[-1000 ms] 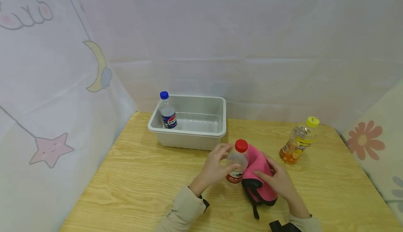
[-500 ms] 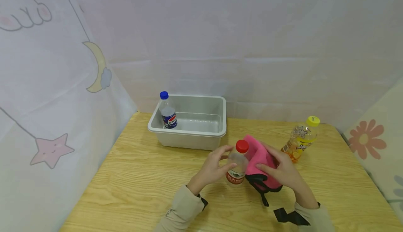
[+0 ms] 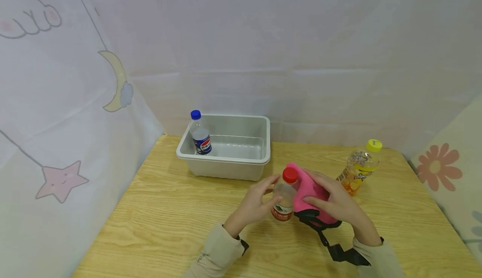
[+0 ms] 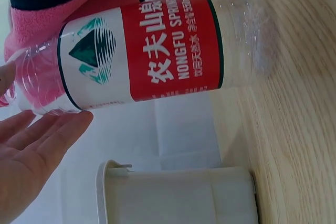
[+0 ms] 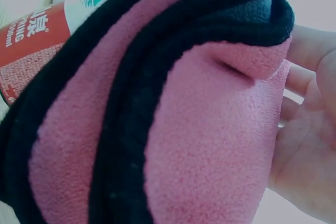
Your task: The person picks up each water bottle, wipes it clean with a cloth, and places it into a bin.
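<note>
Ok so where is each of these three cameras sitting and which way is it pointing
Head: looks down at table; both hands, sleeves show.
Left wrist: low beside red-label bottle, sideways toward grey bin; left hand shows.
Right wrist: close against pink cloth; right hand shows.
Shared: bottle and cloth appear in all three.

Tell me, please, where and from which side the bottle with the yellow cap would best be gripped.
Probably round the middle of the yellow-capped bottle, coming from its right. It leans on the table with its cap tilted up and right; that flank is bare, while the right hand and pink cloth crowd its left.
</note>
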Demonstrator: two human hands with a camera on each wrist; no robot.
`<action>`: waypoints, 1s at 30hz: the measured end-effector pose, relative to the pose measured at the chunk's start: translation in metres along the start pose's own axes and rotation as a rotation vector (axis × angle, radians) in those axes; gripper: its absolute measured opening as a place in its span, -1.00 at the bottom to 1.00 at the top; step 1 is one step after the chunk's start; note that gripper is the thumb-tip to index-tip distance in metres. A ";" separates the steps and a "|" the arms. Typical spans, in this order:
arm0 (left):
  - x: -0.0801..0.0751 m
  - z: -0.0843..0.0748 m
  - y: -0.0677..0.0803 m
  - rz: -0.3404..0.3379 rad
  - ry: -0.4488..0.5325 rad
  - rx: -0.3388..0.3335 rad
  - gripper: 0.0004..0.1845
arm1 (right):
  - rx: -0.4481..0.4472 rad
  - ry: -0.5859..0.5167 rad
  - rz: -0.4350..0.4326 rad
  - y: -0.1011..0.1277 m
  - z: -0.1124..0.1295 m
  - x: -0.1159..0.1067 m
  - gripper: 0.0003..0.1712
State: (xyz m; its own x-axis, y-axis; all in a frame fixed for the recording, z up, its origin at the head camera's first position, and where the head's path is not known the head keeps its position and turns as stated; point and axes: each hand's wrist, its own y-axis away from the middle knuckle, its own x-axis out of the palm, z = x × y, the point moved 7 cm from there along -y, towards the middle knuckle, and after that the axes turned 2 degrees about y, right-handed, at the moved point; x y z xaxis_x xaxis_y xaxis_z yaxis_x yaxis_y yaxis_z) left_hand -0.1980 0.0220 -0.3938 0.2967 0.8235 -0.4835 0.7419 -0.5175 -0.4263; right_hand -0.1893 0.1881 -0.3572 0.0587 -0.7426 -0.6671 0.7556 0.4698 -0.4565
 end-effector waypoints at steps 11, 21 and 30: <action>0.009 -0.003 -0.001 0.013 -0.083 0.020 -0.26 | -0.046 -0.070 0.096 -0.003 -0.004 0.006 -0.29; 0.010 -0.003 -0.002 -0.005 -0.099 0.035 -0.30 | 0.062 -0.422 0.229 0.007 -0.034 0.022 -0.32; 0.011 0.001 -0.001 0.014 -0.055 0.005 -0.30 | 0.231 -0.375 0.305 0.024 -0.069 0.048 -0.34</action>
State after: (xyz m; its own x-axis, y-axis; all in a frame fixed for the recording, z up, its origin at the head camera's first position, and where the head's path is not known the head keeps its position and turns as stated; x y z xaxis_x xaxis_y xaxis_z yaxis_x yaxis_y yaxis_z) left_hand -0.1966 0.0313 -0.3995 0.2732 0.8022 -0.5308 0.7347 -0.5302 -0.4232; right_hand -0.2131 0.1966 -0.4403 0.4951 -0.7285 -0.4734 0.7895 0.6047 -0.1049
